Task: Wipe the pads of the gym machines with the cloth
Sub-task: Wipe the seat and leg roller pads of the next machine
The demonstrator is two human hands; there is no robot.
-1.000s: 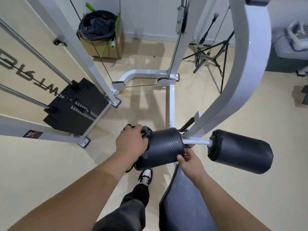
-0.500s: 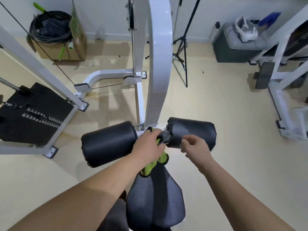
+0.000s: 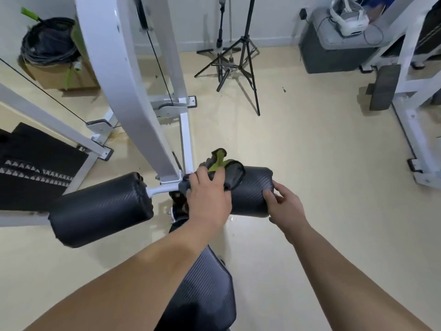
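head view: over the last second the cloth (image 3: pixel 220 164) has travelled from the outer end of the left roller pad (image 3: pixel 100 209), across the gap at the white upright (image 3: pixel 133 103), onto the inner end of the right roller pad (image 3: pixel 250 194). the right hand (image 3: pixel 285 206) has shifted out along that same pad to its far end.

now the left hand (image 3: pixel 207 194) lies over the bunched grey-and-green cloth. its fingers curl down on the cloth and press it against the pad's inner end, and a green tail sticks up beyond the knuckles. the right hand grips the pad's outer end, thumb on the near face and fingers wrapped round the end. i judge this is to stop the roller turning on its axle (image 3: pixel 162 188) while the cloth rubs it. bunching the cloth probably gives the palm a thick wad to push on.

the left roller pad sits on the other side of the upright, touched by neither hand. the seat pad (image 3: pixel 205 295) shows below, between the forearms. my guess is that the left roller is dealt with, the right one just begun, and the seat yet to come. the weight stack (image 3: pixel 31 173) sits at the left, well apart.
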